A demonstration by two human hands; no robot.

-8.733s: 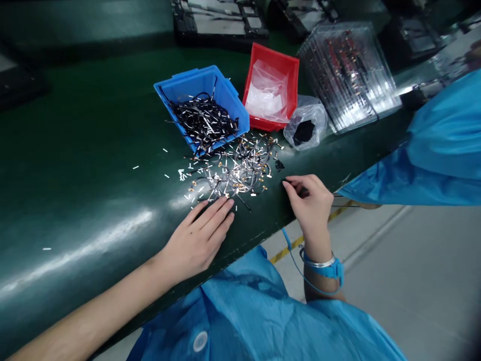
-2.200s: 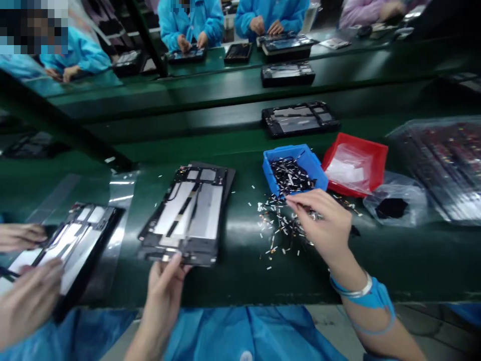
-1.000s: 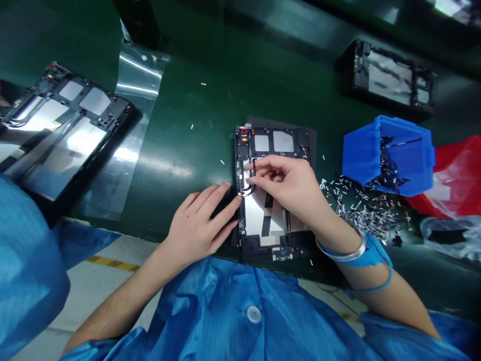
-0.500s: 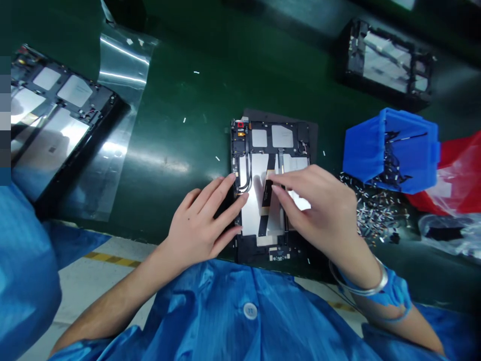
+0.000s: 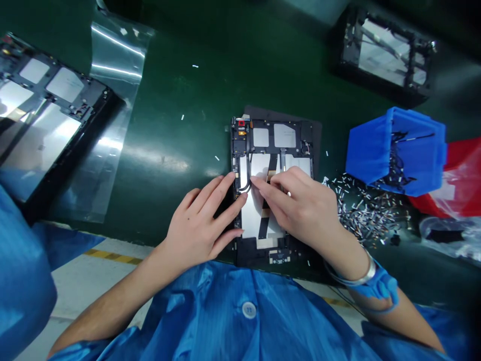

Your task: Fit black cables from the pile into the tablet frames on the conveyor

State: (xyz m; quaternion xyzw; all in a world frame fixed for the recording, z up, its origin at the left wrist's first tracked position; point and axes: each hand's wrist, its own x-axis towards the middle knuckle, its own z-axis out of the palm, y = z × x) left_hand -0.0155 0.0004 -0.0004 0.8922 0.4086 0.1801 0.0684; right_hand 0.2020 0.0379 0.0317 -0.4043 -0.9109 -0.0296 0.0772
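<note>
An opened tablet (image 5: 263, 173) lies before me, its inside showing silver battery plates and black parts. My left hand (image 5: 199, 220) rests spread along its left edge, fingertips on the frame. Over the tablet's middle, my right hand (image 5: 300, 203) reaches left with the index finger stretched out. That fingertip touches the thin black cable (image 5: 248, 163) that runs down the left side and curves near the left fingers; the other right fingers are bent. A wide black flex strip (image 5: 264, 228) crosses the battery and is partly covered by the right hand.
A blue bin (image 5: 366, 150) of dark small parts stands right, beside scattered small pieces (image 5: 364, 215) and a red bag (image 5: 466, 175). More opened tablets lie at far left (image 5: 56, 118) and back right (image 5: 387, 52). Clear plastic film (image 5: 124, 95) lies left. A blue sleeve (image 5: 22, 281) shows at left.
My right hand has moved left from the flex strip to the thin cable, whose right-hand run now lies closer to the left one. My left hand stays in place. The view has shifted slightly.
</note>
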